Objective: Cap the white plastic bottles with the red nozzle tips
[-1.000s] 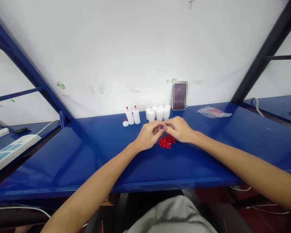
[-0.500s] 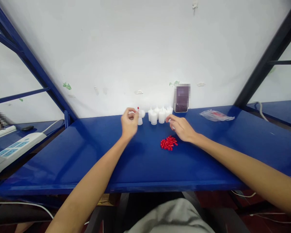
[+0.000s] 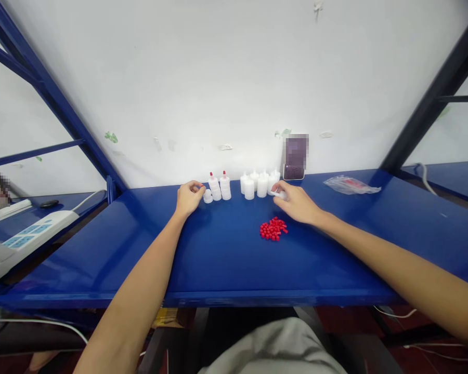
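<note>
White round plastic lids (image 3: 208, 196), 10 o'clock from the heap of small red plastic caps (image 3: 273, 229), sit at your left hand (image 3: 190, 199); fingers curled, red showing at the tips, can't tell if gripping. Your right hand (image 3: 295, 202), 1 o'clock from the heap, pinches a small white plastic piece (image 3: 280, 195). Same clock: two red-tipped white plastic bottles (image 3: 225, 188) upright at 10, cluster of all-white plastic bottles (image 3: 262, 185) upright between 11 and 12, clear plastic bag (image 3: 337, 185) at 2, all on your blue tabletop (image 3: 222, 259).
</note>
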Tool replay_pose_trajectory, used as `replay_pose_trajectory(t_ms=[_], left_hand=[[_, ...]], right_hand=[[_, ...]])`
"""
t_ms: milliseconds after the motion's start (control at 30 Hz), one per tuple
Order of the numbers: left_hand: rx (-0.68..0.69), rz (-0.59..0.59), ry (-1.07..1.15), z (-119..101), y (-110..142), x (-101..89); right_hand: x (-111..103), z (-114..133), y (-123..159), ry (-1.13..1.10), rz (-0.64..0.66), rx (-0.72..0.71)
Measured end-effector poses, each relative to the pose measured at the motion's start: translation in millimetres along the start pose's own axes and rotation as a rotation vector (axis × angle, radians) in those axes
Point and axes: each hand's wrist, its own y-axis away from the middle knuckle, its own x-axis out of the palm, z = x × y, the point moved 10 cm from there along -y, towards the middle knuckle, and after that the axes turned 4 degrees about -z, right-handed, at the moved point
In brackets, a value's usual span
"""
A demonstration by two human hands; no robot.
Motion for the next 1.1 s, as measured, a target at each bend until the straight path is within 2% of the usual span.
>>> replay_pose_trajectory(t_ms=[100, 167, 200, 267, 333, 400, 467, 567, 667, 733, 800, 900, 1100], left_hand=[[0.046, 0.079, -0.115, -3.2, 3.9, 10.4], [0.057, 0.08, -0.151, -5.5, 5.0, 10.2], [0.063, 0.034, -0.149, -8.4, 4.7, 4.5], [0.094, -0.137, -0.113, -20.4, 4.8, -16.6], [0.173, -0.303, -0.063, -42.3, 10.0, -37.4], [0.302, -0.311, -0.02, -73.5, 19.1, -39.6], [0.453, -0.167, -0.014, -109.1, 33.6, -20.5], [0.7, 0.195, -0.058, -156.2, 74.5, 32.5], [0.851, 0.544, -0.077, -176.7, 121.2, 78.8], [0.874, 0.675, -0.066, -179.7, 140.2, 94.2], [0.885, 0.728, -0.066, -180.2, 149.7, 100.6], [0.908, 0.74, -0.114, -179.2, 154.6, 104.6], [0.876, 0.72, -0.132, -174.0, 148.1, 107.1]], right_hand=[[1.3, -0.6, -1.5, 0.034, -0.018, 0.007], [2.4, -0.9, -2.0, 0.034, -0.016, 0.008], [3.4, -1.6, -2.0, 0.031, -0.005, 0.016], [5.4, -3.5, -1.0, 0.018, 0.024, 0.043], [7.6, -3.8, 0.6, -0.007, 0.061, 0.059], [8.4, -0.6, 1.9, -0.03, 0.075, 0.038], [8.8, 3.8, 2.1, -0.036, 0.073, -0.008], [11.7, 5.5, 1.4, -0.023, 0.074, -0.053], [15.9, 3.7, 0.4, 0.012, 0.094, -0.062], [16.5, 2.7, 0.0, 0.044, 0.094, -0.059], [16.6, 2.8, -0.2, 0.061, 0.093, -0.052], [17.9, 4.7, 0.2, 0.053, 0.107, -0.046], [19.5, 5.8, 0.8, 0.049, 0.115, -0.046]])
